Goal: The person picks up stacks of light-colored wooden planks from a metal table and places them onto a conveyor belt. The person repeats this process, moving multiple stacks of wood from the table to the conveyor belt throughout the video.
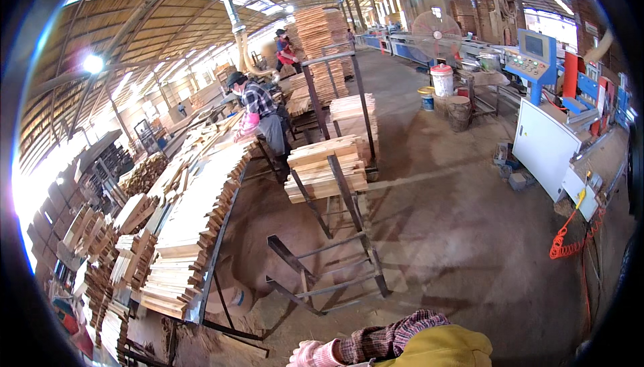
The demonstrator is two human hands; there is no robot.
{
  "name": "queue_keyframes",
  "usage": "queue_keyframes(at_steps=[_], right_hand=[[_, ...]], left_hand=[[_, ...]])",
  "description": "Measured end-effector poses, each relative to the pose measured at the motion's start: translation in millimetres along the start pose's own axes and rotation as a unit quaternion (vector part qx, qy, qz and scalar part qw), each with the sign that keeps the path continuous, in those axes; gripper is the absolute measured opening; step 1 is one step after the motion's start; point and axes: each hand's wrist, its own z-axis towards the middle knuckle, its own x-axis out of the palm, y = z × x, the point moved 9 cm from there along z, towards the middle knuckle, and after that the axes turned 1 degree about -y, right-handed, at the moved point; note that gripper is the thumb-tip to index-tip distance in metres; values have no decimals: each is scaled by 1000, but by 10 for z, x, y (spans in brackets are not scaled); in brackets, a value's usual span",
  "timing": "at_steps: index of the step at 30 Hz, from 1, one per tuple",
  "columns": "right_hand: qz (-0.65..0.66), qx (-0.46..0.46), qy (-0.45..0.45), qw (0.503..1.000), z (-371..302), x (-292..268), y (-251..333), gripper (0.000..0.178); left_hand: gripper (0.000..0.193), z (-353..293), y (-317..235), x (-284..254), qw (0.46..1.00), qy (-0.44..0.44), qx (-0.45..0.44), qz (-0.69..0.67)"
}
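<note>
At the lower edge a pink-gloved hand (313, 353) shows, reaching leftward from a dark plaid sleeve (392, 339). From the way the forearm crosses, I take it for my right hand. The picture's edge cuts off most of its fingers, so its grip and anything in it are hidden. Beside the sleeve bulges yellow cloth (439, 348). My left hand is out of view. Nearest ahead of the hand stands a dark metal rack frame (335, 291) on the floor. Left of it, a long table carries a row of pale wooden boards (184, 243).
Stacked boards (325, 166) rest in a rack ahead, with taller stacks (315, 38) behind. A person in a plaid shirt (258, 102) works at the table's far end; another (285, 51) stands farther back. Right are a blue control console (532, 58), a white cabinet (543, 140) and an orange coiled hose (563, 243).
</note>
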Motion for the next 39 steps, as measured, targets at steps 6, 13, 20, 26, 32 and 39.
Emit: queue_keyframes(at_steps=[6,13,20,26,32,39], right_hand=[[-11,28,-13,999,-134,91,65,38],[-50,51,-26,997,-714,212,179,34],[-29,144,33,989,-1232,578,111,17],[-26,91,22,995,-1308,383,113,17],[-4,152,0,988,-1633,30,-297,19],[-49,158,-26,986,-2026,-265,-599,21]], left_hand=[[34,-45,-73,132,999,37,-9,-19],[41,-103,-252,380,991,105,-32,-79],[43,-302,33,808,970,206,-3,-132],[28,-725,656,890,977,202,-35,65],[26,-895,583,1298,964,207,-88,140],[25,-911,-102,2400,949,297,10,104]])
